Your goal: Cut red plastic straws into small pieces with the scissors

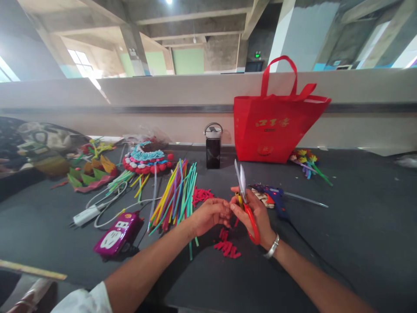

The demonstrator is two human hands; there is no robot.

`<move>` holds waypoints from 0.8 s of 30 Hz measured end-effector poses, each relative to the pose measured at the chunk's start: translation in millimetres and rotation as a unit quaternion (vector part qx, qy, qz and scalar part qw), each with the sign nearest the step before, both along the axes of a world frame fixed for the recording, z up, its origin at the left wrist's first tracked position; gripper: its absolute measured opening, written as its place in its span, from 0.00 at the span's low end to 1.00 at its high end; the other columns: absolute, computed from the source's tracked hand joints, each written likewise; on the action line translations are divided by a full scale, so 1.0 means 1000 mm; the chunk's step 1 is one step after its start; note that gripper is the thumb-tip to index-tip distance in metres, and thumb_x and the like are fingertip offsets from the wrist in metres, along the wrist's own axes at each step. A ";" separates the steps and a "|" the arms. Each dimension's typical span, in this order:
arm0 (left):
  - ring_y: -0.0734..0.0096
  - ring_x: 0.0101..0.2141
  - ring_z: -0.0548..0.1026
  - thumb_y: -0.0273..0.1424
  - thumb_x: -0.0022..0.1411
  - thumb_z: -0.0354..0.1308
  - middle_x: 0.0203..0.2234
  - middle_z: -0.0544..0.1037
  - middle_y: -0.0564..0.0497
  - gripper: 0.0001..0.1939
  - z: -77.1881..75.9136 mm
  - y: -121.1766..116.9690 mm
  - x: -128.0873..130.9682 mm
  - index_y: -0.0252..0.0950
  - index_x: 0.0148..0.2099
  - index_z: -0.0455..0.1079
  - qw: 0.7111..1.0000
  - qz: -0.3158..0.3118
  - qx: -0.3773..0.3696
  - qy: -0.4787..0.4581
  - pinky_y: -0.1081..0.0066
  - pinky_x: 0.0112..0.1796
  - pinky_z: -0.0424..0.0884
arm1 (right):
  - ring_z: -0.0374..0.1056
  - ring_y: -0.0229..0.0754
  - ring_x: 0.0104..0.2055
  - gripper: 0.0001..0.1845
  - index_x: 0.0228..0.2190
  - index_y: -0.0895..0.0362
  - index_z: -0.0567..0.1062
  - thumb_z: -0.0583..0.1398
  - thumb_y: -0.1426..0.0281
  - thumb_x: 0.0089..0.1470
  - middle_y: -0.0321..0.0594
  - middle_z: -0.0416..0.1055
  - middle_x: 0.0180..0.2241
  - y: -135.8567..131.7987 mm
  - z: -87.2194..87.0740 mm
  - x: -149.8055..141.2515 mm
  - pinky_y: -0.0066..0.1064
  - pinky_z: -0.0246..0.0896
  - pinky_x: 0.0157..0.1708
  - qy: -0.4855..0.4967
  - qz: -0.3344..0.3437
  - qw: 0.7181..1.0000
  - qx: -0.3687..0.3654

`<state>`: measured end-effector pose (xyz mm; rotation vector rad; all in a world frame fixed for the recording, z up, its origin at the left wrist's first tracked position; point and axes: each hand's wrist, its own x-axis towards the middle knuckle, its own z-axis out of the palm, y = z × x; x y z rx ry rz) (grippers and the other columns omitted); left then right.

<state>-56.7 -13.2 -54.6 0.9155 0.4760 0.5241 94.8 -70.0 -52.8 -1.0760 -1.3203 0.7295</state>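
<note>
While concrete beams (195, 18) ran overhead, a pale partition (182, 92) closed off the far edge, and what a busy left half the dark tabletop (358, 234) showed! Up by that far edge, right of centre, stood a big red bag (267, 115). Left of the middle fanned coloured stems (172, 195), the left wrist blocking a few; a dark bottle (213, 153) rose beyond. Then, mid-table, the left hand (208, 217) pinched fingertips against those of the right hand (260, 217), anything between too small to tell. A purple box (130, 224) lay toward the near left corner, a blue glue gun (278, 202) crowded the right hand, and there, gripped in it, scissors (253, 226) aimed farward, blades parted! Red snippets (228, 249) dotted the near edge's middle.
</note>
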 end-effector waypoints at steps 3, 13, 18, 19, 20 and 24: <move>0.75 0.24 0.70 0.30 0.51 0.62 0.24 0.72 0.50 0.06 0.000 0.002 0.001 0.32 0.31 0.72 0.998 0.046 0.041 0.007 0.69 0.31 0.68 | 0.67 0.35 0.26 0.18 0.45 0.53 0.69 0.61 0.66 0.50 0.33 0.71 0.29 0.001 0.000 0.001 0.26 0.66 0.25 0.023 -0.022 0.999 -0.011; 0.71 0.27 0.68 0.27 0.51 0.62 0.25 0.74 0.51 0.02 0.008 -0.005 0.005 0.37 0.31 0.75 0.866 0.201 0.436 0.142 0.72 0.32 0.62 | 0.65 0.34 0.24 0.22 0.45 0.56 0.69 0.62 0.65 0.48 0.35 0.72 0.29 0.004 -0.001 0.004 0.25 0.62 0.23 0.013 -0.077 0.996 -0.048; 0.72 0.25 0.66 0.24 0.50 0.62 0.23 0.73 0.52 0.04 0.008 -0.008 0.005 0.38 0.28 0.75 0.852 0.223 0.453 0.136 0.72 0.31 0.59 | 0.68 0.36 0.25 0.20 0.45 0.56 0.69 0.61 0.66 0.48 0.35 0.73 0.28 0.004 -0.003 0.001 0.27 0.65 0.25 -0.010 -0.086 0.996 -0.036; 0.72 0.25 0.66 0.24 0.49 0.62 0.22 0.73 0.52 0.04 0.009 -0.008 0.005 0.38 0.27 0.75 0.856 0.222 0.448 0.132 0.73 0.31 0.59 | 0.68 0.37 0.26 0.20 0.45 0.55 0.69 0.61 0.66 0.49 0.35 0.73 0.29 0.004 -0.004 0.001 0.28 0.66 0.26 -0.017 -0.090 0.995 -0.029; 0.72 0.26 0.66 0.23 0.49 0.62 0.22 0.73 0.52 0.04 0.009 -0.008 0.005 0.37 0.27 0.74 0.860 0.221 0.441 0.130 0.73 0.31 0.59 | 0.69 0.37 0.27 0.19 0.45 0.55 0.70 0.60 0.66 0.50 0.35 0.73 0.29 0.004 -0.005 0.001 0.28 0.67 0.29 -0.027 -0.096 0.995 -0.020; 0.74 0.25 0.66 0.27 0.50 0.63 0.22 0.72 0.53 0.01 0.008 -0.007 0.007 0.35 0.27 0.74 0.906 0.242 0.328 0.112 0.74 0.29 0.59 | 0.70 0.38 0.33 0.19 0.47 0.55 0.68 0.58 0.67 0.53 0.37 0.72 0.34 0.004 -0.013 0.003 0.33 0.67 0.38 -0.097 -0.127 0.987 0.016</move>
